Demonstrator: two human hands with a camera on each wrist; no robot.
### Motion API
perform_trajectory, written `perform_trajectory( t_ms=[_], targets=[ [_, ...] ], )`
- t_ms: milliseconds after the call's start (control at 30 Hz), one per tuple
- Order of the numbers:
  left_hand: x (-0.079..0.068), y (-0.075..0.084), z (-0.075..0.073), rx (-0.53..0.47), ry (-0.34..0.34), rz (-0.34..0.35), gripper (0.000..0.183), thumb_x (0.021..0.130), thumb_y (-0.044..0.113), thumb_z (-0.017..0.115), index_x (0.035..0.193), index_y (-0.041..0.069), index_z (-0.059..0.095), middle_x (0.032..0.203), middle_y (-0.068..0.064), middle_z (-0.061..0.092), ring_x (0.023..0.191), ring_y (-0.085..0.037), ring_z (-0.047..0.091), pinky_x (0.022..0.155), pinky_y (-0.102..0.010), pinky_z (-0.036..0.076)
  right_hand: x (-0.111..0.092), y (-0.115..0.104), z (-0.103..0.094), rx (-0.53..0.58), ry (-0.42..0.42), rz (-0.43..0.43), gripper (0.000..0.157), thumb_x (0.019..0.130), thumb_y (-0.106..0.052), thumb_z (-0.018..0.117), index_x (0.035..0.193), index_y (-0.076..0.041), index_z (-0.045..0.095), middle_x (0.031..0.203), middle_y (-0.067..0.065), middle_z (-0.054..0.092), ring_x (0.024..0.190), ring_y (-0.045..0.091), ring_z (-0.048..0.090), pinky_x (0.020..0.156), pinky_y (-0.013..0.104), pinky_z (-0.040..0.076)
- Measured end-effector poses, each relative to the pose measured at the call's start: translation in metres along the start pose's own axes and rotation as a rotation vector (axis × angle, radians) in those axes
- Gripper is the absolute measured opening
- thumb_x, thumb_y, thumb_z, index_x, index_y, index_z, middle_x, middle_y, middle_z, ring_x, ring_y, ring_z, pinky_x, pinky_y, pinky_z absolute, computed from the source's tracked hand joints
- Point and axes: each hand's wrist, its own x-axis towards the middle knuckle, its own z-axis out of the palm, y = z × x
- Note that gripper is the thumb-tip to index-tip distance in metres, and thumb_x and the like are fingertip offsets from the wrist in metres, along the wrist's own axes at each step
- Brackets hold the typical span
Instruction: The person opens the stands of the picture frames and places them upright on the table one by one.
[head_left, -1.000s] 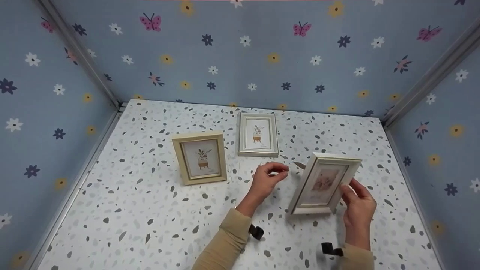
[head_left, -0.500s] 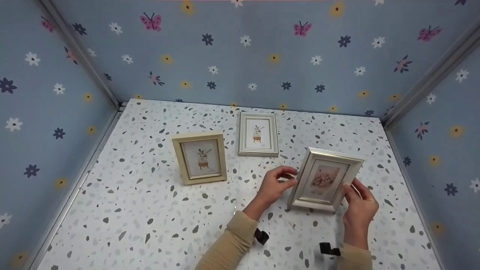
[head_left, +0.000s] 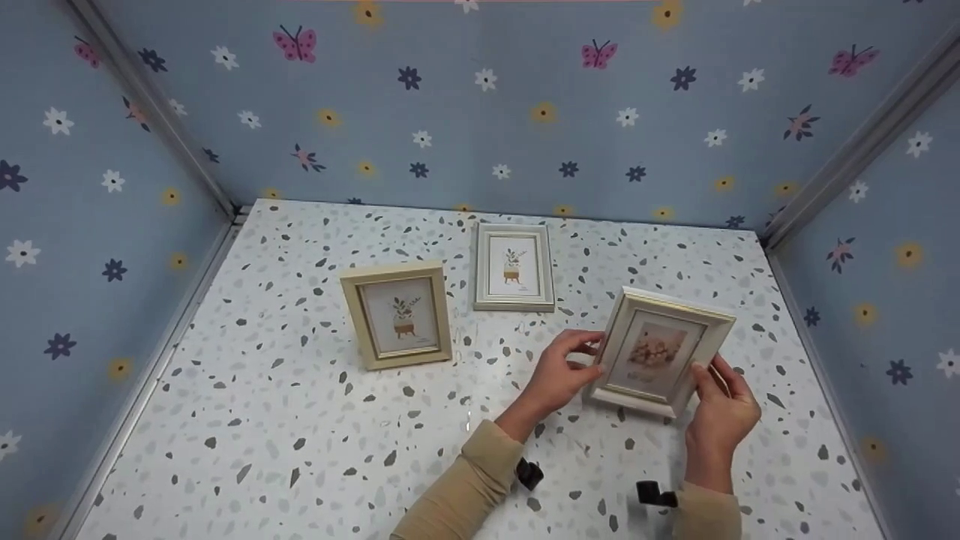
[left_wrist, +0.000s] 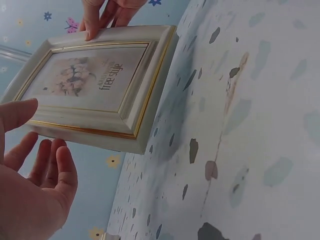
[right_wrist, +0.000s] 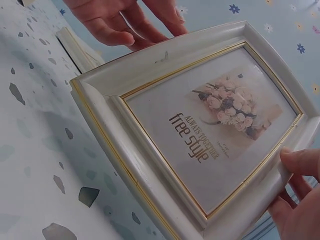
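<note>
A white rectangular picture frame with gold trim and a flower print (head_left: 652,352) is between the two hands, tilted. At its right edge the right hand (head_left: 721,412) pinches it, thumb on the front and fingers reaching behind, where the frame partly hides them. At its opposite edge is the left hand (head_left: 559,375), fingers bent, with a gap between thumb and fingertips; whether they grip the frame or only touch it, I cannot tell.

Farther to the left hand's left, a cream-yellow rectangular frame with a potted-plant print (head_left: 405,322) stands slightly leaned back. Ahead of the left hand, a silvery-white rectangular frame with a similar plant print (head_left: 514,266) appears to lie flat. Below both hands spreads a white tabletop with grey speckles (head_left: 315,450); beyond them rises a blue wall with flowers and butterflies (head_left: 525,142).

The head view alone shows both plant prints. Both wrist views make the words "free style" legible on the held frame; the right one also reads "ALWAYS TOGETHER" and shows a pale frame edge (right_wrist: 77,50) near the left hand; which frame it belongs to is unclear.
</note>
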Motion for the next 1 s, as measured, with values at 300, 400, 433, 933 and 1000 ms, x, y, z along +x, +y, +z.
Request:
perform_trajectory(
  t_ms=[300,400,433,933,1000],
  targets=[
    [0.006,0.006,0.005,0.068,-0.095,-0.045,0.065,0.091,0.006,0.072,0.150,0.013,0.046,0.145,-0.001,0.040,0.129,-0.014,0.045,0.099,-0.035,0.047,0.009,0.001,0.005,0.012,0.013,-0.023,0.033,0.077,0.005,0.083,0.108,0.001,0.075,0.097,0.005,0.074,0.099,0.020,0.067,0.072,0.023,0.057],
    [0.011,0.007,0.007,0.061,-0.100,-0.041,0.068,0.090,0.007,0.073,0.151,0.012,0.043,0.147,-0.003,0.037,0.132,-0.015,0.042,0.102,-0.037,0.045,0.014,0.002,0.007,0.020,0.010,-0.004,0.032,0.076,0.004,0.083,0.108,0.001,0.075,0.098,0.005,0.074,0.100,0.020,0.067,0.072,0.023,0.057],
    [0.012,0.007,0.008,0.059,-0.101,-0.039,0.069,0.090,0.007,0.073,0.151,0.012,0.042,0.147,-0.004,0.036,0.133,-0.016,0.041,0.103,-0.038,0.045,0.016,0.002,0.007,0.024,0.007,0.001,0.032,0.077,0.004,0.083,0.108,0.001,0.075,0.099,0.005,0.073,0.100,0.020,0.066,0.073,0.023,0.057],
    [0.040,0.006,0.024,0.017,-0.050,-0.070,0.070,0.086,0.003,0.077,0.148,0.014,0.047,0.139,0.001,0.039,0.126,-0.013,0.042,0.101,-0.034,0.047,0.040,-0.003,0.013,-0.035,-0.022,-0.029,0.030,0.082,0.003,0.079,0.111,0.000,0.073,0.106,0.007,0.070,0.106,0.021,0.064,0.078,0.022,0.056],
    [0.042,0.004,0.026,0.009,-0.049,-0.063,0.069,0.085,0.002,0.077,0.147,0.013,0.048,0.137,0.002,0.040,0.125,-0.013,0.042,0.100,-0.034,0.047,0.042,-0.001,0.013,-0.035,-0.019,-0.030,0.030,0.083,0.003,0.078,0.112,0.000,0.072,0.106,0.007,0.070,0.106,0.022,0.064,0.078,0.022,0.056]
  ],
)
